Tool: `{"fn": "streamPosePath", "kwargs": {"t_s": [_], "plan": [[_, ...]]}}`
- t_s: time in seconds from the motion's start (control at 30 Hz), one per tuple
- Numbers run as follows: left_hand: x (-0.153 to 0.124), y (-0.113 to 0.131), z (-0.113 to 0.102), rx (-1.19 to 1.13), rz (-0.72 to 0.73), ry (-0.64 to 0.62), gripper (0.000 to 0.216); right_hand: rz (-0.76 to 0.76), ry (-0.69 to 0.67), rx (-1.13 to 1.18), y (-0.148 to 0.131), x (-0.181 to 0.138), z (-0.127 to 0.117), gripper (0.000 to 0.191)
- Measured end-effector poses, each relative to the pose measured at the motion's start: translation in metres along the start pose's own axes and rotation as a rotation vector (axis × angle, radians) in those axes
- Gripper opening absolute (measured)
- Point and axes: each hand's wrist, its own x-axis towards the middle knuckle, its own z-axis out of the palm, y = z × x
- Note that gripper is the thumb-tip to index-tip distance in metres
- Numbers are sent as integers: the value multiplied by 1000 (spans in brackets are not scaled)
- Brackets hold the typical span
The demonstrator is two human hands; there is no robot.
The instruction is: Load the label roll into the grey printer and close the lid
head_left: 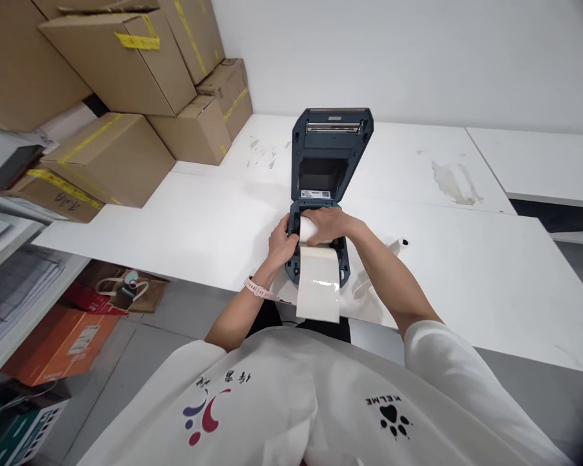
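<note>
A dark blue label printer stands on the white table with its lid swung up and back. My right hand lies over a white label roll in the printer's bay, fingers curled round it. My left hand grips the printer's left side beside the roll. A strip of white label paper runs from the roll over the printer's front and hangs past the table's edge. A pale watch band sits on my left wrist.
Cardboard boxes with yellow tape are piled at the table's back left against the wall. Shelves with papers, an orange box and a bag stand on the left. A second white table adjoins at the right. A small hole sits right of the printer.
</note>
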Motion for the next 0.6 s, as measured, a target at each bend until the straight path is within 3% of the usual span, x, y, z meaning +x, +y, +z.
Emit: {"fn": "streamPosePath", "kwargs": {"t_s": [0.1,0.2,0.33,0.47,0.6], "plan": [[-2,2,-1,-19,12,-10,77,-180,46,278,12,-30,-15,77],[-2,1,-1,-26,-2,-12,77,-271,245,518,35,-73,-26,77],[0,-4,0,-52,-12,-12,78,-46,518,777,84,-102,-19,76],[2,-9,2,-73,2,8,79,243,698,944,137,-83,11,75],[2,-8,1,-81,15,-2,78,397,721,962,163,-59,37,80]]}}
